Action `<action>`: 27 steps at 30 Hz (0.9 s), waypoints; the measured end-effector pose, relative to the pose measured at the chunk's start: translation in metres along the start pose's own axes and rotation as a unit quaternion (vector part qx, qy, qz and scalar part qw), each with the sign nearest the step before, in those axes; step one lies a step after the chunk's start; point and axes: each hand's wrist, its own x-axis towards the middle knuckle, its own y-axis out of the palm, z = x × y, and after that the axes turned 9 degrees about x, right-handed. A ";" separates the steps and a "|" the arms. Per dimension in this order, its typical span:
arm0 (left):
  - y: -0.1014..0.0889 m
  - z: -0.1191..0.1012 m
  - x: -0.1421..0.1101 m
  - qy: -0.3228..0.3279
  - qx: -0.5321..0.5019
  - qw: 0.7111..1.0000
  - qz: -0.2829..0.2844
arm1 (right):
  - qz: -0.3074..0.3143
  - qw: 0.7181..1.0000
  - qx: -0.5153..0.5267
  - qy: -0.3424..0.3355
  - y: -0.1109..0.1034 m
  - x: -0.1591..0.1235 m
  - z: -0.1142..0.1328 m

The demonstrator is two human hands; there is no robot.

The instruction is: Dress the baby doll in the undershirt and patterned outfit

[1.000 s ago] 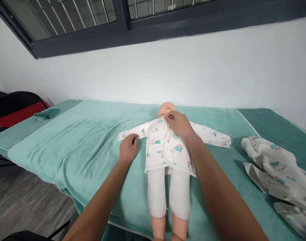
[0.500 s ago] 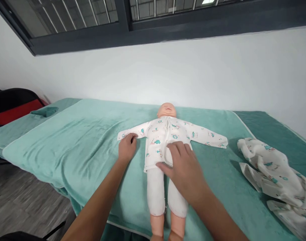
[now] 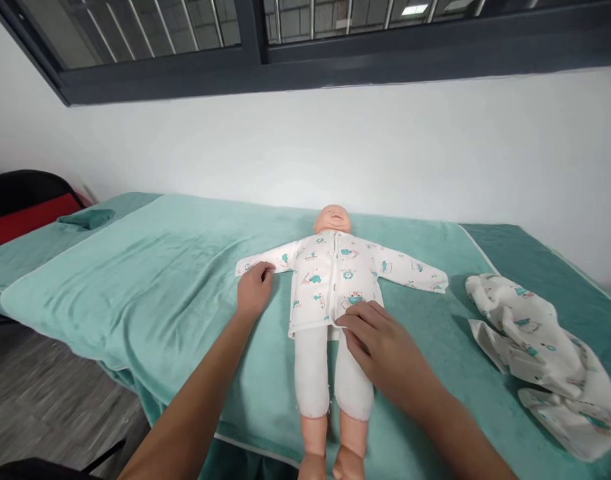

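A baby doll (image 3: 334, 218) lies on its back on a teal towel (image 3: 150, 293), arms spread. It wears a white printed jacket (image 3: 330, 277) and white trousers (image 3: 310, 377). My left hand (image 3: 254, 292) rests with curled fingers on the end of the doll's sleeve at the left. My right hand (image 3: 380, 350) lies over the doll's hip, its fingertips pinching the lower hem of the jacket.
A crumpled garment (image 3: 540, 353) of the same print lies on the towel at the right. A darker teal cover (image 3: 545, 250) shows beyond it. A black and red chair (image 3: 20, 207) stands at the far left. A white wall and window rise behind the bed.
My right hand has slid from the doll's collar down the front of the jacket to its hem. My left hand has stayed on the sleeve end.
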 end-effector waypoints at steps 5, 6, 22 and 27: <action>-0.001 0.001 0.000 0.000 0.000 1.000 0.005 | -0.081 0.986 0.063 0.131 -0.028 0.008 -0.029; -0.001 0.001 -0.001 0.000 -0.002 1.000 0.010 | -0.113 0.975 0.030 0.190 -0.031 0.012 -0.042; -0.010 -0.072 -0.023 -0.076 -0.346 0.914 0.198 | -0.176 0.881 0.270 0.346 0.009 0.034 -0.108; 0.001 -0.087 -0.020 -0.094 -0.465 0.855 0.211 | -0.244 0.870 0.285 0.319 0.015 0.034 -0.111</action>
